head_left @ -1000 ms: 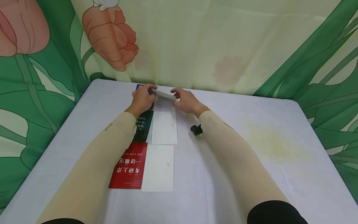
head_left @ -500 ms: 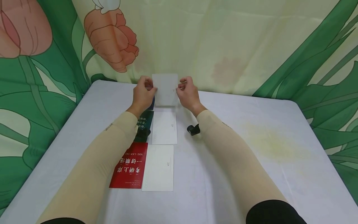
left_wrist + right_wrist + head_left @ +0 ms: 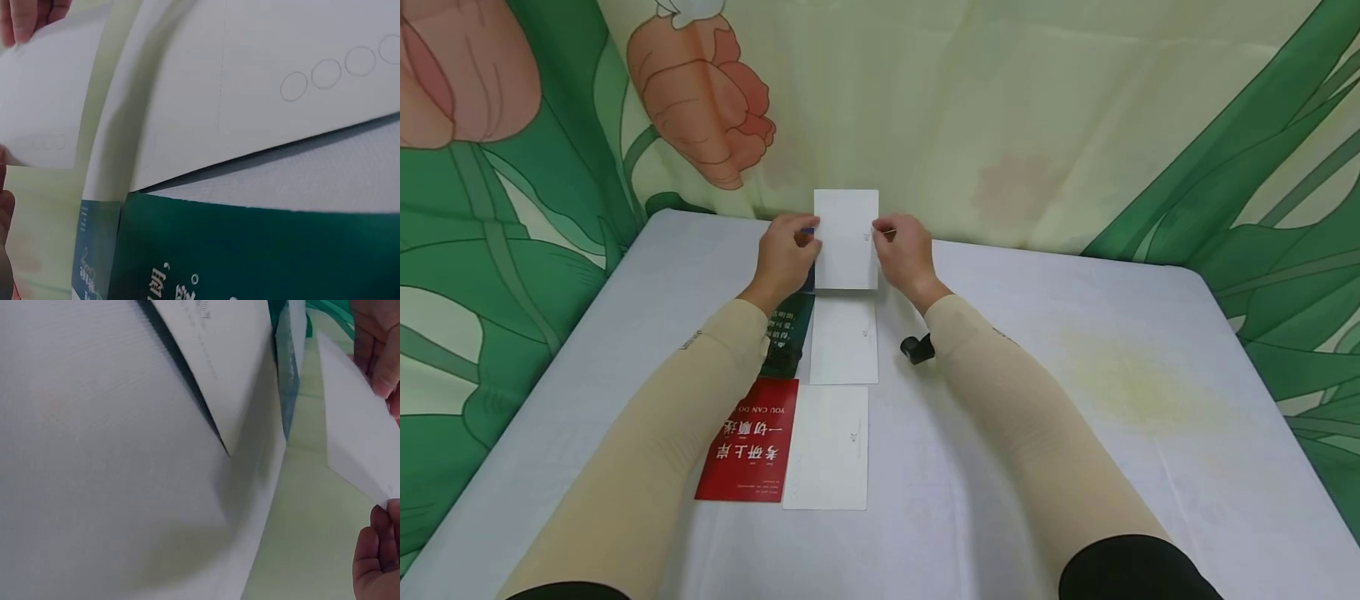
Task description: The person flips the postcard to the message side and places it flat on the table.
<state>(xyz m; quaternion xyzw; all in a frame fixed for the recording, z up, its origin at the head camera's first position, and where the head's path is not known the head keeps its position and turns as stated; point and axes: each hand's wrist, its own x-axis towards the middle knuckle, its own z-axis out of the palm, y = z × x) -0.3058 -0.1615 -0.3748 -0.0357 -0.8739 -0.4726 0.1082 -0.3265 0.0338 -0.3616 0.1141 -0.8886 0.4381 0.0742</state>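
Note:
A blank-looking white postcard (image 3: 847, 242) stands nearly upright at the far edge of the table, its small printed mark facing me. My left hand (image 3: 782, 257) pinches its left edge between thumb and fingers, while my right hand (image 3: 906, 257) pinches the right edge. In the left wrist view the held postcard (image 3: 47, 94) shows faint circles near its lower edge. Just below it on the table lies another white postcard (image 3: 844, 343). A blue card (image 3: 809, 280) is mostly hidden behind my left hand, and a dark green card (image 3: 792, 327) is partly covered by my left forearm.
Nearer me, a red card (image 3: 752, 446) with white lettering lies beside a white postcard (image 3: 826, 450). A white cloth covers the table (image 3: 1037, 467). A flower-printed curtain (image 3: 970, 108) hangs behind it. A small black device (image 3: 917, 350) sits at my right wrist.
The postcard has tipped up from an almost edge-on slant to face me. Both hands have turned with it, and the right hand now pinches its edge clearly. The cards on the table stay put.

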